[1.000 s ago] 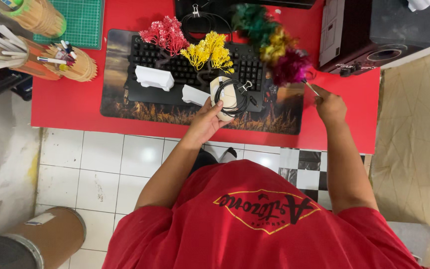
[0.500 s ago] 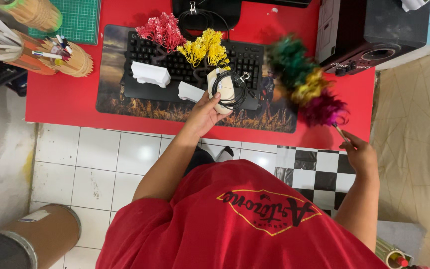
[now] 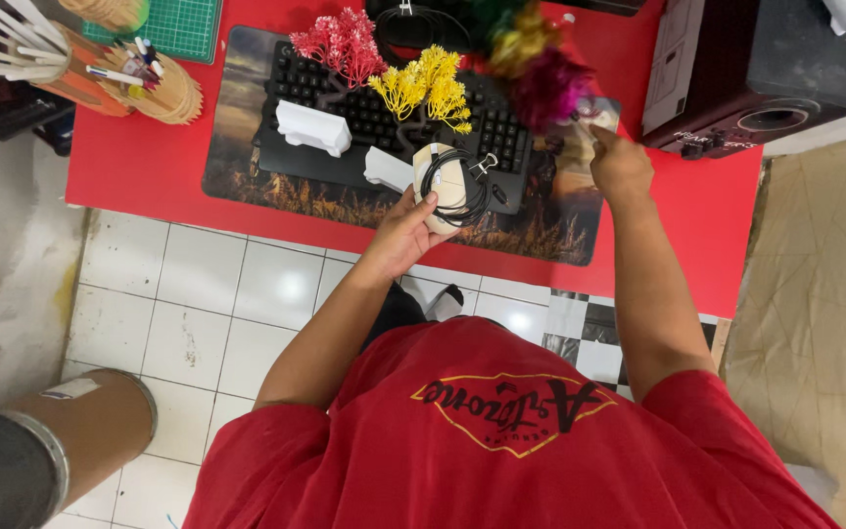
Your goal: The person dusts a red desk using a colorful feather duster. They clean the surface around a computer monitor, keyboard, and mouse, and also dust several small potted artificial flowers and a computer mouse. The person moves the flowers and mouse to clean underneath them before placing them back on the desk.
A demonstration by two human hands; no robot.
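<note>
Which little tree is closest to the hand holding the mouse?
The yellow tree. It stands on the keyboard just above the left hand and its mouse; the red tree sits farther back and left.

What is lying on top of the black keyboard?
On the keyboard stand a red tree, a yellow tree and two white blocks. The feather duster covers its far right corner.
</note>
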